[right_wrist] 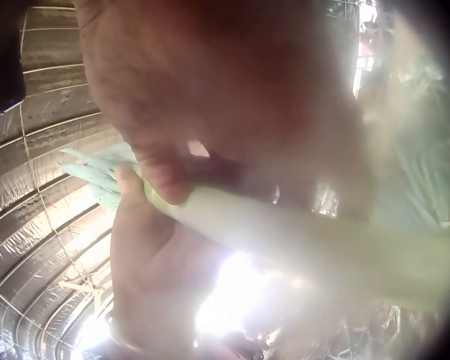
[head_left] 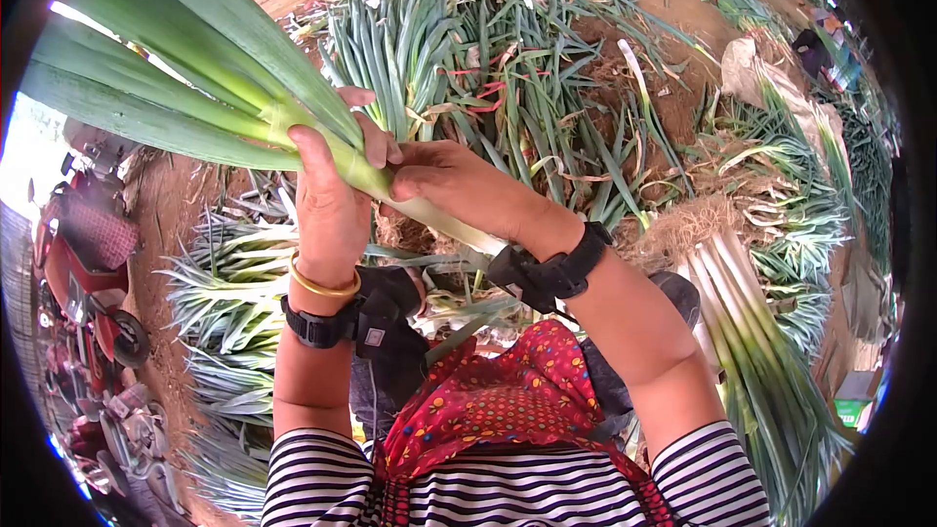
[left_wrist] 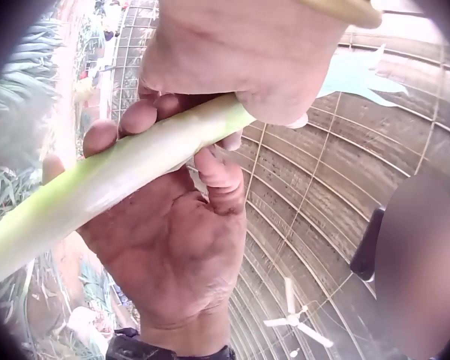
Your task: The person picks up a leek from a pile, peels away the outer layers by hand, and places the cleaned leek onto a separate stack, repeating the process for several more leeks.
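A long, thick green onion [head_left: 351, 164] slants across both hands in the head view, its wide leaves fanning out to the upper left and its pale stem running down to the right. My left hand [head_left: 332, 200] grips it just below the leaves, thumb on the near side and fingers behind. On the stem, my right hand [head_left: 454, 185] pinches with thumb and curled fingers close beside the left. The left wrist view shows the smooth white stem [left_wrist: 127, 169] passing between both hands. Seen from the right wrist, my right thumb [right_wrist: 165, 180] presses against the stem; much there is blurred.
A large heap of green onions [head_left: 439, 59] lies ahead on bare soil. More are piled at the left [head_left: 234, 303]. A bundle with roots and white stems [head_left: 732, 303] lies by my right arm. A red motorbike [head_left: 88, 263] stands far left.
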Demonstrator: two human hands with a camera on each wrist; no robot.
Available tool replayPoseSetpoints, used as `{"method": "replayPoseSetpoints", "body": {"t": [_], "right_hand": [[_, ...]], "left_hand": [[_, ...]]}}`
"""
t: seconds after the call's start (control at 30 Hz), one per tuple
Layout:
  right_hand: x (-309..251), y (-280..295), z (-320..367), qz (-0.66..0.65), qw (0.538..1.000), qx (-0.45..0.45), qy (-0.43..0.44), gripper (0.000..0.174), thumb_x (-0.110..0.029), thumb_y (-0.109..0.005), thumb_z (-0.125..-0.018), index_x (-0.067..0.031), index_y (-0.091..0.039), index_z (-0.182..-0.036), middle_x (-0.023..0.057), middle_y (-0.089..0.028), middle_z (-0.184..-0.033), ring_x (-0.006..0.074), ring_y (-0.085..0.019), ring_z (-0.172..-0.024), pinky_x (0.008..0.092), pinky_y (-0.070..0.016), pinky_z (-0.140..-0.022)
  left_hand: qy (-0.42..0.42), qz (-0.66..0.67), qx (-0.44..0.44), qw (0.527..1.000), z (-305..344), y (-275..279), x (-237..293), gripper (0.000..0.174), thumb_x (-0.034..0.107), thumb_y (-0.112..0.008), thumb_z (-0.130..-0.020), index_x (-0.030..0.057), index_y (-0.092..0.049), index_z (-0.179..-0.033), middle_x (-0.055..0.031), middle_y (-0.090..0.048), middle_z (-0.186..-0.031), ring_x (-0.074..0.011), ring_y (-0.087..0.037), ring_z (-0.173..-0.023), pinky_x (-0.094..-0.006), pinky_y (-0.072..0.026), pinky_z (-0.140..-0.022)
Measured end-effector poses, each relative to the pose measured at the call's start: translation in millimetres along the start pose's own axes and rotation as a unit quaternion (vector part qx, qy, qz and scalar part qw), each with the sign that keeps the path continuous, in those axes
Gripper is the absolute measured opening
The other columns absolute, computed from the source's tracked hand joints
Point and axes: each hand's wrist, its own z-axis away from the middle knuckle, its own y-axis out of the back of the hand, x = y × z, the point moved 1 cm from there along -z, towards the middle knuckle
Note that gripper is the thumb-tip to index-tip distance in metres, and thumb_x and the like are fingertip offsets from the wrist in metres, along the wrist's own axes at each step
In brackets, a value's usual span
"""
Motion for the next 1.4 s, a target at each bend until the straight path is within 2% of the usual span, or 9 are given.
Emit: {"method": "replayPoseSetpoints", "body": {"t": [0.13, 0.37, 0.6, 0.8, 0.87, 0.97, 1.03, 1.2, 1.4], "right_hand": [[-2.1, 4.6, 1.0, -0.058, 0.994, -0.047, -0.079, 0.021, -0.008, -0.050, -0.076, 0.0024, -0.059, -0.092, 0.0056, -0.060, -0.089, 0.0092, -0.052, -0.078, 0.0247, -0.0419, -0.076], [1.9, 9.9, 18.1, -0.110, 0.982, 0.047, -0.143, 0.017, -0.003, -0.053, -0.079, 0.0009, -0.059, -0.095, 0.0033, -0.060, -0.084, 0.0067, -0.054, -0.076, 0.0232, -0.0435, -0.070], [19.5, -5.0, 27.8, 0.029, 0.977, 0.208, 0.040, 0.012, -0.010, -0.057, -0.083, 0.0007, -0.061, -0.084, 0.0085, -0.057, -0.069, 0.0090, -0.050, -0.061, 0.0267, -0.0430, -0.060], [37.8, 3.2, 25.0, 0.005, 0.976, -0.101, -0.194, 0.023, -0.019, -0.055, -0.088, 0.0036, -0.059, -0.089, -0.0007, -0.057, -0.072, 0.0028, -0.048, -0.069, 0.0232, -0.0403, -0.059], [39.5, -1.1, 25.5, 0.059, 0.984, -0.064, -0.153, 0.022, -0.019, -0.058, -0.079, 0.0016, -0.059, -0.073, 0.0071, -0.050, -0.055, 0.0126, -0.041, -0.051, 0.0319, -0.0365, -0.051], [64.0, -2.4, 27.4, 0.172, 0.981, 0.022, -0.087, 0.023, -0.017, -0.057, -0.078, 0.0025, -0.056, -0.067, 0.0128, -0.054, -0.056, 0.0227, -0.050, -0.051, 0.0379, -0.0398, -0.052], [77.1, 3.9, 33.7, 0.336, 0.928, 0.142, -0.082, 0.014, -0.011, -0.050, -0.081, 0.0025, -0.055, -0.080, 0.0244, -0.058, -0.074, 0.0397, -0.056, -0.067, 0.0426, -0.0452, -0.063], [162.2, 59.6, 75.8, 0.436, 0.834, 0.263, -0.212, 0.017, -0.013, -0.044, -0.086, 0.0022, -0.050, -0.080, 0.0231, -0.059, -0.075, 0.0369, -0.059, -0.066, 0.0440, -0.0481, -0.061], [148.6, 90.9, 108.0, 0.005, 0.836, 0.432, -0.339, 0.022, -0.015, -0.056, -0.083, 0.0001, -0.055, -0.099, 0.0182, -0.062, -0.084, 0.0275, -0.064, -0.071, 0.0379, -0.0515, -0.063]], "left_hand": [[0.024, -0.012, -0.011, 1.000, 2.3, -3.3, -4.2, 0.068, 0.067, -0.030, -0.083, 0.0055, -0.043, -0.108, -0.0001, -0.038, -0.065, -0.0118, -0.038, -0.063, -0.0270, -0.0370, -0.063], [-0.021, -0.004, 0.002, 1.000, -4.4, 7.6, -12.4, 0.075, 0.067, -0.031, -0.083, 0.0027, -0.040, -0.120, -0.0041, -0.051, -0.079, -0.0102, -0.047, -0.066, -0.0244, -0.0410, -0.058], [-0.019, -0.039, -0.026, 0.999, -2.0, 5.5, -8.6, 0.087, 0.074, -0.027, -0.077, 0.0006, -0.043, -0.121, -0.0046, -0.057, -0.073, -0.0111, -0.049, -0.062, -0.0214, -0.0387, -0.055], [-0.052, 0.046, -0.109, 0.992, 1.8, 4.4, -17.1, 0.094, 0.081, -0.025, -0.069, -0.0006, -0.052, -0.107, -0.0025, -0.050, -0.050, -0.0138, -0.049, -0.044, -0.0288, -0.0432, -0.067], [-0.033, 0.096, -0.150, 0.983, 3.8, 2.3, -20.5, 0.092, 0.080, -0.028, -0.070, -0.0003, -0.053, -0.107, -0.0027, -0.050, -0.052, -0.0136, -0.049, -0.045, -0.0275, -0.0439, -0.060], [0.014, 0.105, -0.139, 0.985, 11.5, -10.8, -17.7, 0.077, 0.076, -0.036, -0.071, 0.0079, -0.052, -0.104, 0.0025, -0.040, -0.050, -0.0084, -0.035, -0.040, -0.0244, -0.0353, -0.046], [0.014, 0.117, -0.128, 0.985, 11.5, -4.7, -16.4, 0.077, 0.076, -0.036, -0.071, 0.0087, -0.051, -0.105, 0.0029, -0.038, -0.051, -0.0076, -0.033, -0.039, -0.0230, -0.0306, -0.041], [-0.015, 0.254, -0.180, 0.950, 5.5, 6.8, 2.3, 0.073, 0.072, -0.045, -0.071, 0.0091, -0.047, -0.108, 0.0024, -0.036, -0.053, -0.0064, -0.029, -0.037, -0.0207, -0.0243, -0.036], [-0.007, 0.263, -0.159, 0.952, -5.7, 27.9, 12.0, 0.078, 0.072, -0.036, -0.075, 0.0070, -0.045, -0.117, 0.0040, -0.038, -0.054, -0.0039, -0.029, -0.041, -0.0190, -0.0242, -0.038]]}}
